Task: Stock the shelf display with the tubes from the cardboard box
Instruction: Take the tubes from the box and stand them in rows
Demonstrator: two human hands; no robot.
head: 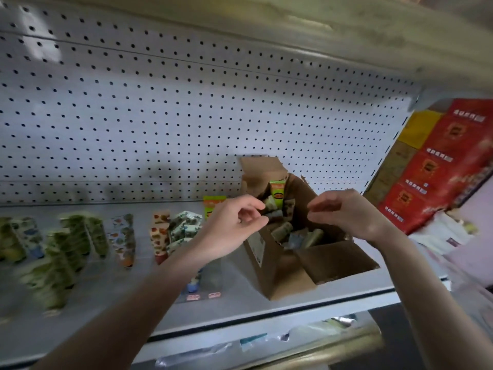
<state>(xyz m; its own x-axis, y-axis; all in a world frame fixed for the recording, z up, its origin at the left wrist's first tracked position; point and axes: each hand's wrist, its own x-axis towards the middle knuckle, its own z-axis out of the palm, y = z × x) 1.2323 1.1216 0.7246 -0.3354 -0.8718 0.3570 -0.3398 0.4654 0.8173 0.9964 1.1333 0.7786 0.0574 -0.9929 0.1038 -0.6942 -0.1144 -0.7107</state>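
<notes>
Red cartons — right of cardboard box

Shelf: we see a pale grey shelf across the lower frame | lower left: we find patterned tubes standing on it in rows, blurred | centre right: an open cardboard box sits on it | front edge: two small red labels.

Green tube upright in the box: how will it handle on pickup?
Likely light: the green tube is small. Its flat crimped top suggests a soft, squeezable body. It stands propped inside the cardboard box, so it may topple unsupported.
</notes>
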